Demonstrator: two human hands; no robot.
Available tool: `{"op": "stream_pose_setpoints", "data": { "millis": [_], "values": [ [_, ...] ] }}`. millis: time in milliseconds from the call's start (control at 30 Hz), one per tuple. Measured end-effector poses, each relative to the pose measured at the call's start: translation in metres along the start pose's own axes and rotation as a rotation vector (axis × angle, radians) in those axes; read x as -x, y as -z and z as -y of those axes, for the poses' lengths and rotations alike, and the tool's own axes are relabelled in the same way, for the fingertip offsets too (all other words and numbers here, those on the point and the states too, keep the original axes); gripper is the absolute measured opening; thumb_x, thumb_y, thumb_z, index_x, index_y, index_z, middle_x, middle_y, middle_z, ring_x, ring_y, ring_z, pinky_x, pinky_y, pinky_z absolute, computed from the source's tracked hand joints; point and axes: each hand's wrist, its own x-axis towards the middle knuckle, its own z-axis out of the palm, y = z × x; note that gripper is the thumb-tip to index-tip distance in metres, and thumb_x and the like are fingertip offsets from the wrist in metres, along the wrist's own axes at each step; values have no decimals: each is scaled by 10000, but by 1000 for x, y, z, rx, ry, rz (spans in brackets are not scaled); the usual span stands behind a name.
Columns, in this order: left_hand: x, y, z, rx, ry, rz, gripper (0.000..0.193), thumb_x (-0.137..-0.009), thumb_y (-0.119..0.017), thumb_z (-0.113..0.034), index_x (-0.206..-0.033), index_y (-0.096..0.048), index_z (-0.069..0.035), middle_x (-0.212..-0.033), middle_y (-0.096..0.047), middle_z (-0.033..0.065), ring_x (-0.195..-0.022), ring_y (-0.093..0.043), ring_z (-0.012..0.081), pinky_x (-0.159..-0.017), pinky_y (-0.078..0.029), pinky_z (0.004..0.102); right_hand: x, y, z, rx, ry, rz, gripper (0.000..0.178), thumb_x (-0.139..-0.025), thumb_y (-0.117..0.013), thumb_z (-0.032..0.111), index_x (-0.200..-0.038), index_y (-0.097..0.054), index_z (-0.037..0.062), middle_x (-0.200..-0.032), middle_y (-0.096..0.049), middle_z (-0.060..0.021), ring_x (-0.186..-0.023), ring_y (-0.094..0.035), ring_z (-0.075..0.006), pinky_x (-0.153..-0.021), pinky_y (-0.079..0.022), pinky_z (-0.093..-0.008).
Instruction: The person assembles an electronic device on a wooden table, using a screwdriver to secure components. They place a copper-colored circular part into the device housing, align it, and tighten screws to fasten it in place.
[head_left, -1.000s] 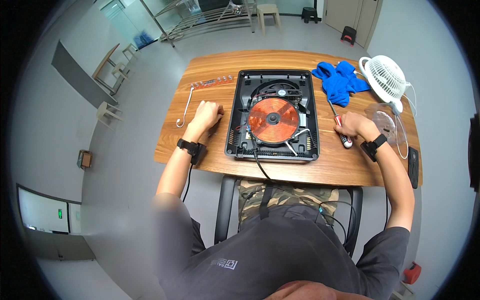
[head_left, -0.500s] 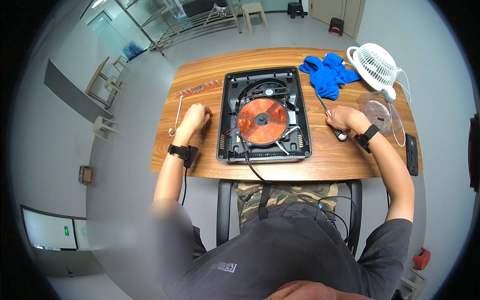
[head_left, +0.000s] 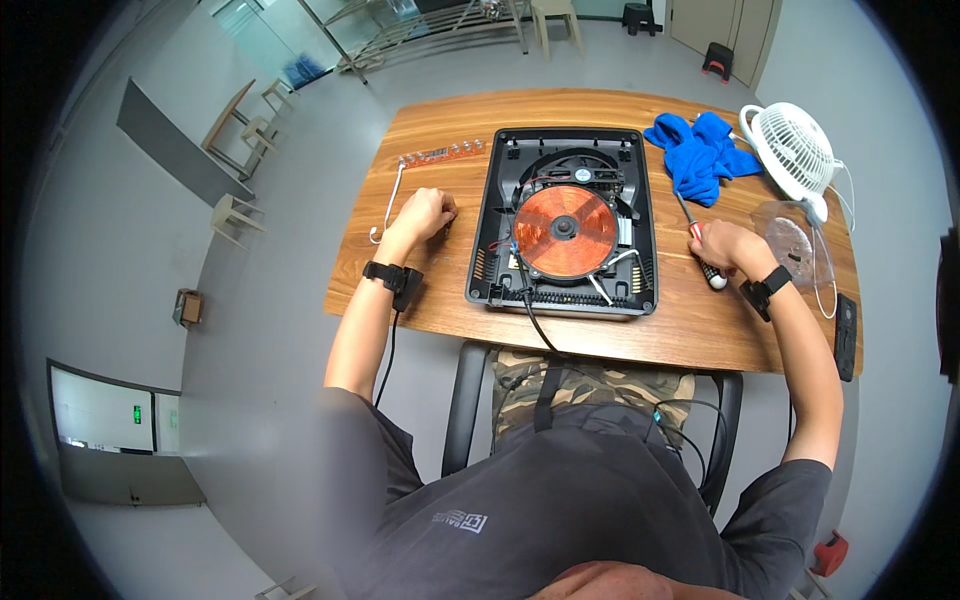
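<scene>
In the middle of the table lies an opened induction cooker base (head_left: pixel 478 240), a black housing with a round copper coil (head_left: pixel 567 232) facing up. To its left, my left hand (head_left: pixel 427 212) rests near the tabletop with its fingers curled together. Whatever they hold, if anything, is too small to make out. On the right, my right hand (head_left: pixel 730 247) is closed on a screwdriver (head_left: pixel 714 276) with a red, white and black handle. The shaft points away from me, toward a blue cloth (head_left: pixel 695 158).
A narrow circuit board (head_left: pixel 442 155) with a white cable lies at the far left. On the right are a white fan (head_left: pixel 793 148), a clear plastic container (head_left: pixel 783 240) and a black strip-shaped object (head_left: pixel 846 335) near the edge. A black cable (head_left: pixel 538 328) runs from the housing over the front edge.
The whole view has shifted, so the table and everything on it appear farther right. Both hands stay at about the same places beside the housing, the right one still on the screwdriver.
</scene>
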Motion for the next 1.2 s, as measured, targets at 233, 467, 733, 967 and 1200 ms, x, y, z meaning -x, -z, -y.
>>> {"op": "stream_pose_setpoints", "data": {
  "millis": [233, 467, 733, 967, 1200],
  "values": [
    [3, 6, -3, 32, 11, -26, 133, -863, -760, -120, -969, -780, -42, -932, -773, 160, -903, -743, 331, -817, -581, 410, -1, -2, 1, 0, -46, -4, 593, -1046, -448, 396, -867, -703, -109, -769, -720, -262, -700, -736, -380, -707, -589, -467],
    [12, 14, 21, -30, 15, -61, 164, -860, -755, -103, -1004, -782, -29, -936, -771, 174, -892, -748, 330, -820, -583, 415, -7, -5, -4, -7, -22, -8, 558, -1023, -493, 404, -902, -720, -91, -837, -740, -255, -738, -749, -370, -719, -599, -463],
    [27, 9, 28, -4, 68, -66, 158, -874, -734, -96, -1009, -772, -23, -959, -766, 188, -914, -739, 351, -847, -582, 425, -7, -3, -1, 27, -5, -3, 564, -1029, -459, 396, -912, -722, -89, -871, -732, -278, -778, -744, -396, -760, -592, -476],
    [27, 13, 13, 31, 39, -78, 173, -871, -746, -109, -1027, -777, -42, -989, -765, 170, -940, -735, 346, -862, -584, 422, 3, 0, 1, 57, 82, -66, 595, -1042, -432, 388, -831, -699, -100, -762, -708, -283, -715, -734, -399, -719, -589, -477],
    [27, 11, 4, 4, -113, -91, 178, -851, -786, -106, -1018, -780, -47, -1016, -707, 134, -993, -698, 343, -865, -572, 428, -15, -16, -19, 88, 122, -137, 587, -1036, -441, 398, -834, -699, -90, -789, -708, -283, -746, -729, -410, -743, -579, -490]
  ]
}}
